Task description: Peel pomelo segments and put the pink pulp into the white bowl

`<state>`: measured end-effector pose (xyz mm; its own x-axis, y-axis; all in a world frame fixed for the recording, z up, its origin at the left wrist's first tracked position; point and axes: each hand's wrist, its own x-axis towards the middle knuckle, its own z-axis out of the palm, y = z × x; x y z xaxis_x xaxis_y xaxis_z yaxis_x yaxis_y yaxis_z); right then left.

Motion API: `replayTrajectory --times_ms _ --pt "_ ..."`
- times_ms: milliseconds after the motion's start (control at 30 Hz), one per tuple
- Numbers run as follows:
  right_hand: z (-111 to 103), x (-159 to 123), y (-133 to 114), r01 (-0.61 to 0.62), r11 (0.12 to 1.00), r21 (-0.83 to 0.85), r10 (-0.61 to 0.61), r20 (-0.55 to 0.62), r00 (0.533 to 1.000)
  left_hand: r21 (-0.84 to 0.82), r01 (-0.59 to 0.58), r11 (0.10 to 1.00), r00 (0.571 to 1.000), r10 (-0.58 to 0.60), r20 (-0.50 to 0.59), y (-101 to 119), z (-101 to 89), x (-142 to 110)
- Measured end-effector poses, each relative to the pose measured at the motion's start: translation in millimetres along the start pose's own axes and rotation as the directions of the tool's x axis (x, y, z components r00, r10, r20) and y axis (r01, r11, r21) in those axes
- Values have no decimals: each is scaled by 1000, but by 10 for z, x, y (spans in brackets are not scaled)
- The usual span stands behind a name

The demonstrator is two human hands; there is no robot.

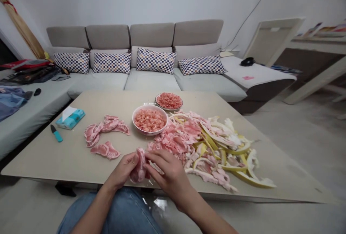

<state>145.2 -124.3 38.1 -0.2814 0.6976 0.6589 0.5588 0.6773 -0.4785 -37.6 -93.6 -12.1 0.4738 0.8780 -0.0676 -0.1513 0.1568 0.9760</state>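
A person in blue jeans [121, 208] works a peeled pomelo segment [139, 167] at the near edge of a pale counter [72, 160], on the near side of a white bowl [148, 133] heaped with pink pulp [150, 119]; the left hand [123, 169] holds the segment, its fingers closed around the left side with the thumb up against the flesh; the right hand [171, 172] comes in from the other side, its fingers bent and only narrowly parted, the tips at the segment's right edge, though whether they pinch any of it cannot be told. To the left of the bowl lie more opened segments [93, 133], most in a loose curve and a smaller cluster nearer the person; farther left of the bowl are a blue tissue pack [72, 119], a white tissue showing at its top, and a small knife [57, 136] with a turquoise handle and dark blade. To the right of the bowl spreads a broad heap of pink membrane [178, 133] and thick yellow rind [252, 180], its left part close against the bowl; just beyond the bowl, slightly to its right, a dark-rimmed plate [169, 109] carries more pulp; well beyond the bowl stands a sofa [151, 82] lined with checkered cushions [156, 61].
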Motion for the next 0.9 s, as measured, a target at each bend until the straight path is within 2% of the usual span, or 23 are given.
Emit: replayTrajectory --times_ms 200,300,433,600,767,900 --pt "74 69 26 51 995 -85 -47 47 998 48 10 999 1000 -10 -5 74 -9 -21" --pt "120 40 48 36 994 -105 -34 25 999 59 6 998 1000 -6 0 91 2 -32" --pt "114 54 42 -66 998 -8 66 -12 998 53 0 999 1000 0 8 91 54 -45" --pt "-7 126 29 -211 948 238 195 86 977 -90 -1 996 999 6 53 67 84 -27" --pt "-65 142 23 -347 893 287 304 183 935 -114 18 993 996 -8 89 49 61 -17" --pt "-80 123 -9 -362 889 281 288 270 919 -141 15 990 998 -7 58 40 40 -19"
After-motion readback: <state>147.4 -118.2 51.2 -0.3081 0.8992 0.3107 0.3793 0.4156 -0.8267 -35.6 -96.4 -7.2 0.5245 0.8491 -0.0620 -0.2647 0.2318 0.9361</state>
